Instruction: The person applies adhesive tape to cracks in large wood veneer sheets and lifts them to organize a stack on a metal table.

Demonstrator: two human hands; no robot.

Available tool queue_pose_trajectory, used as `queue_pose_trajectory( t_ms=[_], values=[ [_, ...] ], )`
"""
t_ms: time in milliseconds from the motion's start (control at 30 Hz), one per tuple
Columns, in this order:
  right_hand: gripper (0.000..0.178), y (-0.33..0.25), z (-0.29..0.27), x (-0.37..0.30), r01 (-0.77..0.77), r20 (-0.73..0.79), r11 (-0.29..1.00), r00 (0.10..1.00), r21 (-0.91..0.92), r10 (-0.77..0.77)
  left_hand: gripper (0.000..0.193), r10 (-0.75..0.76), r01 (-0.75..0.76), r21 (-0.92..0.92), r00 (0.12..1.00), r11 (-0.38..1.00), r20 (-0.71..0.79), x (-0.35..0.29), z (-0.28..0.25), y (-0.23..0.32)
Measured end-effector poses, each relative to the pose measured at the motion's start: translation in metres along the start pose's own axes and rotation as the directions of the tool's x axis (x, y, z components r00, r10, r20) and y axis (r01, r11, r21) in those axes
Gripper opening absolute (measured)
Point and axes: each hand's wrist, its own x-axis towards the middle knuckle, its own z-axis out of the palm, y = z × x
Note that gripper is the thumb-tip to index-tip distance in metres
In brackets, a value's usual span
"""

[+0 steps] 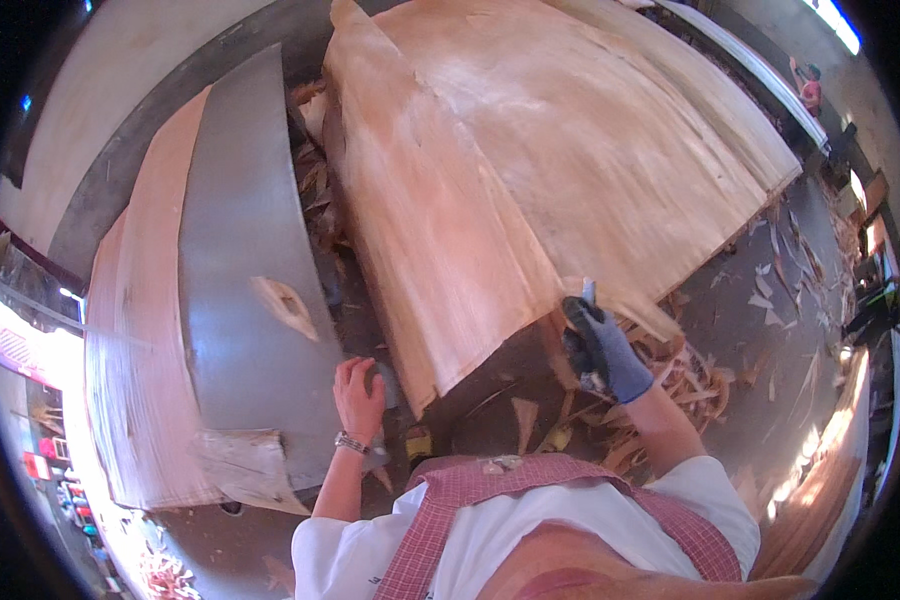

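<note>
Head view: a long, pale wood sheet (450,230) runs from the top centre of the frame down to the middle, its lower end reaching toward the person, on top of a broad stack of similar sheets (610,130) that fills the upper centre and right. The likeliest trouble, as I judge it, is a split: the sheet looks thin, and a sharp pull at one corner alone could tear it along the grain. Its lower end seems to jut past what lies beneath, so it could also sag or crack if left without support. The tangle of wood shreds (670,400) right of centre could catch a foot.

The right hand (608,350), in a grey and dark glove, is right of centre, at the sheet's lower right corner. Its fingers look bent, but whether they pinch the edge or grip something small and grey is not clear. The left hand (358,398), bare, is at lower centre beside the grey surface (240,230); its fingers are loosely curled, with something dark by the palm, and I cannot tell whether it grasps that. A loose wood scrap (286,308) lies on that surface, above and left of this hand.
</note>
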Motion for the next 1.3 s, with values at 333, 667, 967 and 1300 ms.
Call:
queue_pose_trajectory(
  t_ms=[333, 667, 967, 1300],
  values=[
    [0.03, -0.18, -0.289, 0.014, 0.144, -0.083, 0.988, 0.985, -0.055, -0.148, 0.11, -0.613, 0.663, -0.485, 0.049, -0.57, 0.789, -0.021, 0.229, 0.128],
    [0.032, -0.277, -0.562, 0.154, 0.301, -0.143, 0.902, 0.923, -0.31, -0.357, 0.047, -0.825, 0.0, -0.957, 0.507, -0.289, 0.249, 0.073, 0.401, 0.164],
    [0.049, -0.36, -0.66, 0.218, 0.197, -0.275, 0.834, 0.884, -0.516, -0.379, 0.018, -0.787, 0.25, -0.912, 0.463, -0.324, 0.407, 0.135, 0.412, 0.291],
    [0.05, -0.393, -0.806, 0.289, 0.255, -0.247, 0.77, 0.848, -0.585, -0.469, 0.017, -0.929, 0.356, -0.905, 0.197, -0.232, 0.315, 0.131, 0.49, 0.389]
  ],
)
